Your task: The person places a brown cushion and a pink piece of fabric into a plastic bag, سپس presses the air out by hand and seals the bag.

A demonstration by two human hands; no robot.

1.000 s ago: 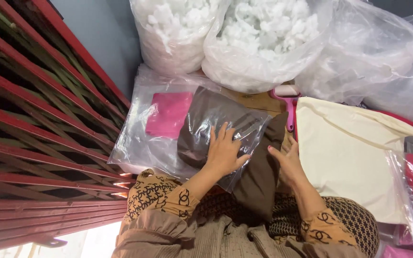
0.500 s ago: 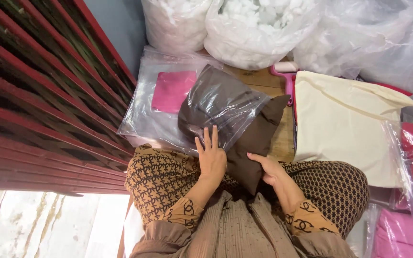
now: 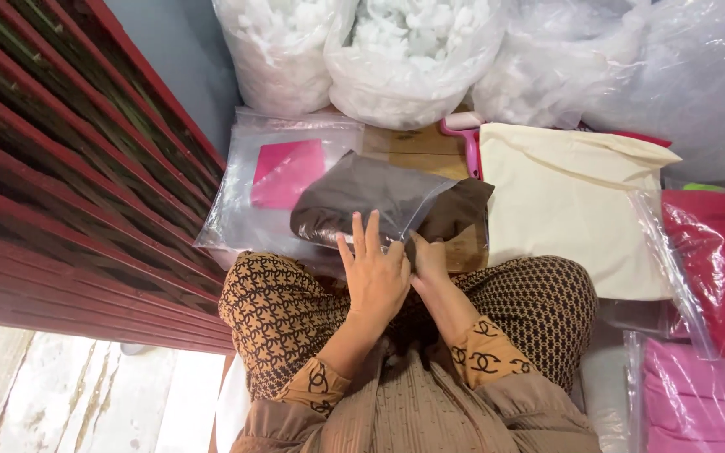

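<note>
A dark brown cloth [image 3: 455, 216] sits partly inside a clear plastic bag [image 3: 362, 197], lying on my lap just past my knees. My left hand [image 3: 375, 273] lies flat on the bag's near edge with fingers spread. My right hand [image 3: 430, 262] pinches the brown cloth and bag edge beside it, fingers curled. Both hands touch each other at the thumbs. My patterned brown trousers [image 3: 539, 310] fill the lower middle.
Clear bags with a pink sheet [image 3: 285, 172] lie at the left. A cream fabric pile [image 3: 568, 205] sits to the right, red [image 3: 715, 260] and pink [image 3: 698, 403] bagged cloths farther right. Big sacks of white stuffing [image 3: 413, 50] stand behind. A red metal grille [image 3: 69, 184] runs along the left.
The bagged brown cloth has been lowered flatter onto my lap. Both hands drew together at its near edge, and the view shifted slightly.
</note>
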